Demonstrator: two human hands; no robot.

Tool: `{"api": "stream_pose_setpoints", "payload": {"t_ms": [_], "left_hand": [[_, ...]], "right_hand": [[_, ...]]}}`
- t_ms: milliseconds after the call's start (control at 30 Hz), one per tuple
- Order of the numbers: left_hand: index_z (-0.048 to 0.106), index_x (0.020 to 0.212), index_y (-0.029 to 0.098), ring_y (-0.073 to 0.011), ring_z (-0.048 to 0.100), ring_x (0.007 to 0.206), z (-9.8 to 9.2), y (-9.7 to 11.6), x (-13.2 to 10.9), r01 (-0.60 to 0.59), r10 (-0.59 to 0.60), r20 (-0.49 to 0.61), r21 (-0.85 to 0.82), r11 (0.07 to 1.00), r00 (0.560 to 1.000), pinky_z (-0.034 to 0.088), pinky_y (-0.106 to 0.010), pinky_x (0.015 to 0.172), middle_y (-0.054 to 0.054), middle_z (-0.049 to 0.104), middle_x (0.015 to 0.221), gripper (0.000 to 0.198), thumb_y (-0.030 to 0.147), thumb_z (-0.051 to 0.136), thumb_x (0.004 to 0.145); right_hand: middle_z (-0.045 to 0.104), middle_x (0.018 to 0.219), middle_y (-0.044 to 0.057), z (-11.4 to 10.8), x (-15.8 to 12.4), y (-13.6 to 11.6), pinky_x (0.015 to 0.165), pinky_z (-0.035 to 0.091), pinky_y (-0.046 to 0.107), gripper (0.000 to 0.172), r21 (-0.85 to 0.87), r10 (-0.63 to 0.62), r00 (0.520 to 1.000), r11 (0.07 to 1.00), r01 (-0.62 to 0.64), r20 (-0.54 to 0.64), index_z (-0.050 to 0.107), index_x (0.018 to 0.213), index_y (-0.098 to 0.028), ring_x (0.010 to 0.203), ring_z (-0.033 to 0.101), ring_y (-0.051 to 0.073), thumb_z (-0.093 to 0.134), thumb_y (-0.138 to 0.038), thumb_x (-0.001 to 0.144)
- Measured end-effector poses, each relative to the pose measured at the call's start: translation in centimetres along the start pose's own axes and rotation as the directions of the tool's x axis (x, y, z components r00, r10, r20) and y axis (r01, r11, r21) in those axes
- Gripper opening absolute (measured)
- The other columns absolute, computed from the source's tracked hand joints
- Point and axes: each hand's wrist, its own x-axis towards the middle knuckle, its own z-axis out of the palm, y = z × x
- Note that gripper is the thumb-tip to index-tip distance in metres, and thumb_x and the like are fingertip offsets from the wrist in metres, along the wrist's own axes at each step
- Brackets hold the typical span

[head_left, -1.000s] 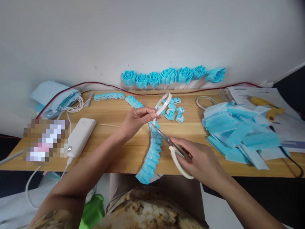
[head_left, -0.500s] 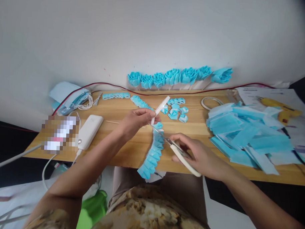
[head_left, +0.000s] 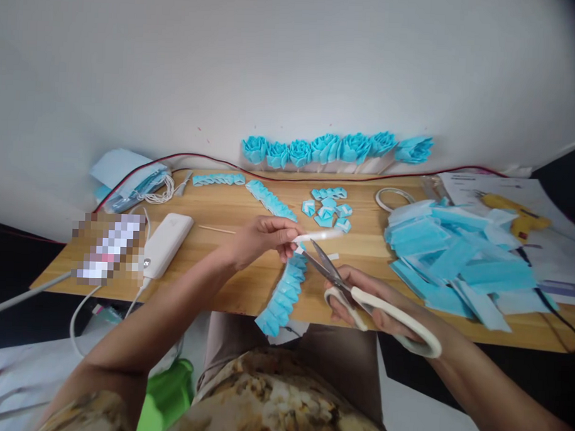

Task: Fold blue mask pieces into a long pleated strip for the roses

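Note:
My left hand (head_left: 270, 240) pinches a narrow white strip (head_left: 319, 236) that points right, blurred at its far end. My right hand (head_left: 367, 297) has its fingers in the handles of white-handled scissors (head_left: 344, 286). Their blades are parted, with the tips just under the strip, close to my left fingertips. Below lies a pleated blue band (head_left: 285, 291), running from under my left hand over the table's front edge. A small white piece (head_left: 334, 257) rests on the wood right of the blades.
Blue flowers (head_left: 325, 147) line the wall. Small folded blue pieces (head_left: 328, 214) lie mid-table. Blue strips (head_left: 460, 253) are heaped right, near a yellow glue gun (head_left: 516, 214). A white power bank (head_left: 168, 246) and phone stand left.
The white strip has swung from pointing up to pointing right. The scissors have turned and their blades and handles have spread. A small white piece now shows on the table.

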Motion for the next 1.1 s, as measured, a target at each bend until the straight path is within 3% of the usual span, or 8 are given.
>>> {"api": "stream_pose_setpoints", "payload": {"t_ms": [100,300,433,600,767,900,1100], "left_hand": [[0.076,0.08,0.013,-0.0084,0.057,0.052,0.6,0.1,-0.1,-0.046,0.052,-0.044,0.122,0.991,0.998,0.048,-0.021,0.052,0.0,0.064,0.062,0.044,0.056,0.083,0.078],[0.079,0.103,0.015,-0.0131,0.068,0.069,0.8,0.0,-0.3,-0.118,0.119,0.008,0.17,0.978,0.993,0.056,-0.026,0.069,-0.004,0.071,0.079,0.049,0.059,0.079,0.081],[0.08,0.096,0.014,-0.0126,0.063,0.064,0.9,0.1,-0.5,-0.117,0.118,0.007,0.184,0.976,0.993,0.053,-0.026,0.065,-0.003,0.067,0.073,0.054,0.065,0.077,0.079],[0.08,0.086,0.015,-0.0101,0.053,0.06,1.1,0.1,-0.2,-0.161,0.186,-0.083,0.249,0.955,0.979,0.045,-0.024,0.06,-0.001,0.061,0.068,0.052,0.066,0.077,0.079],[0.076,0.071,0.017,-0.0112,0.049,0.063,1.2,-0.3,0.5,-0.313,0.411,-0.133,0.455,0.833,0.902,0.038,-0.025,0.06,0.0,0.055,0.064,0.041,0.055,0.073,0.087],[0.074,0.07,0.017,-0.0125,0.05,0.064,1.7,-0.3,0.7,-0.355,0.484,-0.119,0.534,0.767,0.867,0.038,-0.026,0.062,-0.001,0.057,0.063,0.041,0.051,0.069,0.091],[0.078,0.074,0.017,-0.0143,0.056,0.067,2.3,-0.5,0.7,-0.339,0.44,-0.069,0.536,0.774,0.895,0.043,-0.027,0.065,-0.005,0.067,0.069,0.035,0.047,0.069,0.09]], "right_hand": [[0.053,0.079,-0.002,0.7,0.0,-0.7,0.065,0.05,0.026,0.063,0.209,0.028,0.999,0.977,-0.034,0.035,0.062,0.111,-0.024,0.062,0.047,0.01,0.075,-0.075,0.075],[0.055,0.074,-0.003,2.0,0.1,-0.4,0.04,0.03,0.018,0.059,0.421,0.022,0.998,0.907,0.005,-0.06,0.062,0.115,-0.025,0.048,0.038,0.006,0.079,-0.067,0.077],[0.055,0.073,-0.003,2.0,0.3,0.6,0.037,0.029,0.016,0.062,0.406,-0.043,0.997,0.911,0.066,-0.066,0.062,0.114,-0.024,0.045,0.037,0.004,0.078,-0.07,0.075],[0.056,0.073,-0.003,2.3,0.2,1.5,0.037,0.033,0.014,0.067,0.455,-0.055,0.998,0.889,0.058,-0.02,0.063,0.116,-0.027,0.046,0.039,0.004,0.076,-0.075,0.072],[0.055,0.071,-0.003,3.1,0.0,1.5,0.039,0.034,0.015,0.06,0.506,-0.06,0.998,0.86,0.063,-0.023,0.063,0.119,-0.025,0.044,0.037,0.004,0.074,-0.07,0.08],[0.053,0.069,-0.003,3.5,0.1,1.5,0.035,0.032,0.015,0.06,0.53,-0.055,0.998,0.846,0.064,-0.032,0.063,0.117,-0.024,0.045,0.036,0.005,0.075,-0.069,0.08],[0.054,0.066,-0.006,3.8,0.2,1.8,0.034,0.032,0.011,0.046,0.501,-0.06,0.997,0.862,0.076,-0.047,0.062,0.116,-0.025,0.039,0.036,0.002,0.072,-0.06,0.087]]}}
